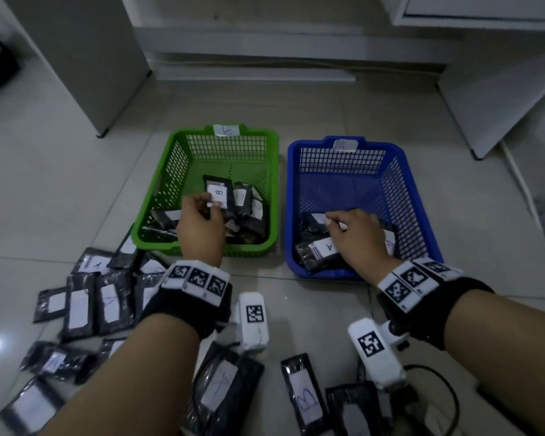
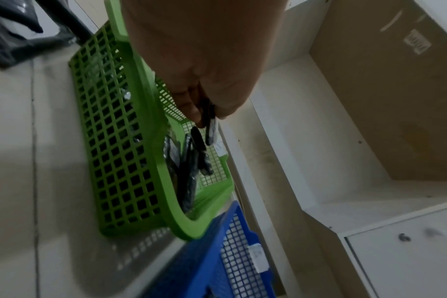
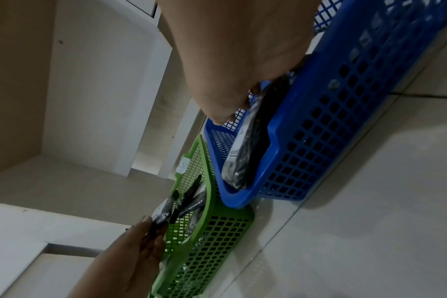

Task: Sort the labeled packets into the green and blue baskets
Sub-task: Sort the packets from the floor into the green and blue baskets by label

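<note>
The green basket (image 1: 174, 140) stands left of the blue basket (image 1: 291, 171) on the tiled floor; both hold black packets with white labels. My left hand (image 1: 210, 206) hovers over the green basket and pinches a packet marked B (image 1: 218, 193), which hangs from the fingertips (image 2: 191, 113) in the left wrist view. My right hand (image 1: 331, 221) is low inside the blue basket, fingers curled on a packet (image 3: 248, 141) that leans on the near wall. Another packet marked A (image 1: 324, 250) lies beside it.
Several loose labelled packets (image 1: 79, 309) lie on the floor at the near left and front, one marked B (image 1: 306, 394). A black cable (image 1: 447, 391) loops at the near right. White cabinets (image 1: 76, 58) stand behind the baskets.
</note>
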`<state>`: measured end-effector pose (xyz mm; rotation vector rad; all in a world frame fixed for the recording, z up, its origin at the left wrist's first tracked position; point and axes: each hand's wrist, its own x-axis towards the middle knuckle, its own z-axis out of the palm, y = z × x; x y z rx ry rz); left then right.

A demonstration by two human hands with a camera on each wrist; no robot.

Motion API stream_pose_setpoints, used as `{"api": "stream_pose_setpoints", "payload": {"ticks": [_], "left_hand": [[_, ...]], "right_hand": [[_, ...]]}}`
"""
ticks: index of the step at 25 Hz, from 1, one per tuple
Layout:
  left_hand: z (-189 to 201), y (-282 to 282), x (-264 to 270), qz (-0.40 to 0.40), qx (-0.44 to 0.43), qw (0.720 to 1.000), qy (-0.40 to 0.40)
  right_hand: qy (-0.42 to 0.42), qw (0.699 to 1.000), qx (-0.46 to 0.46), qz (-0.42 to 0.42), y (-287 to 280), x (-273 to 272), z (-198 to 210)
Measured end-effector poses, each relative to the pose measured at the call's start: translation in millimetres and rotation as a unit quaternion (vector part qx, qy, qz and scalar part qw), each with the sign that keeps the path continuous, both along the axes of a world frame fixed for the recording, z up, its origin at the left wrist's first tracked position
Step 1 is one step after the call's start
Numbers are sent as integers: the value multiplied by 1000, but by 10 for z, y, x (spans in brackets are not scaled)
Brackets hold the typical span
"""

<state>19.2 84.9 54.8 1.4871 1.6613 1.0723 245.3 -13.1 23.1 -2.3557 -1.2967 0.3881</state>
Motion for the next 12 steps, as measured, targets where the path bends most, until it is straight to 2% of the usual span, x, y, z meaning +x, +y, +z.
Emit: {"api": "stream_pose_setpoints", "payload": {"ticks": [2, 4, 7, 9, 12], "left_hand": [[-74, 154, -98, -17, -17, 999, 45], [-168, 293, -185, -68, -55, 990, 109], [-236, 325, -223, -158, -123, 960, 196], [-167, 213, -215, -176, -117, 958, 196], [-6, -141, -146, -160, -79, 973, 148]], "right_hand": [[9, 1000, 8, 19, -72, -72, 30], [13, 999, 9, 36, -165, -141, 58], [32, 999, -2, 34, -370, -247, 100], [39, 999, 18, 16, -538, -327, 182], [34, 998, 46, -34, -949, -432, 298]]}}
